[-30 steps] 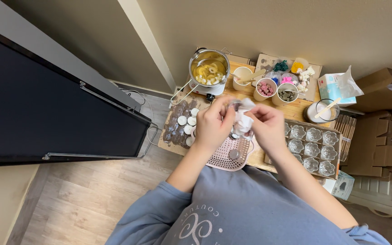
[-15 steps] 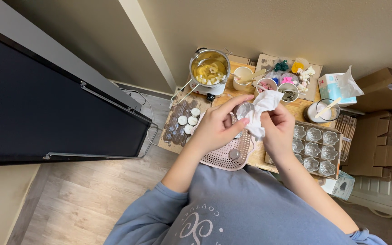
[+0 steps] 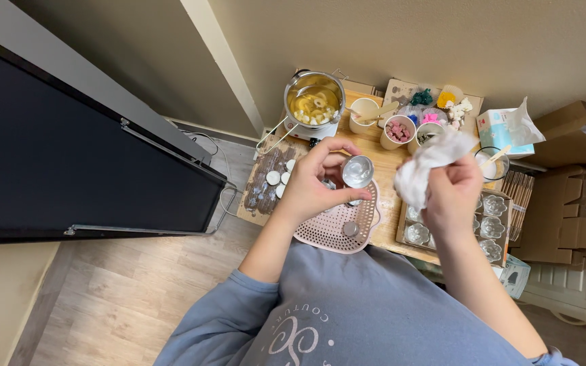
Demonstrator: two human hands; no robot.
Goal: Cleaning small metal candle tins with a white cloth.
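A small clear glass jar [image 3: 358,171] is held in the fingers of the left hand [image 3: 313,184], above the pink perforated tray [image 3: 337,227]; it is tilted so that its round open mouth is turned up toward the camera; its inside appears pale and shiny; a crumpled white tissue [image 3: 428,163] is pinched in the right hand [image 3: 452,193], bunched into a loose wad with one end sticking up; it is kept just beside the jar, apart from it.
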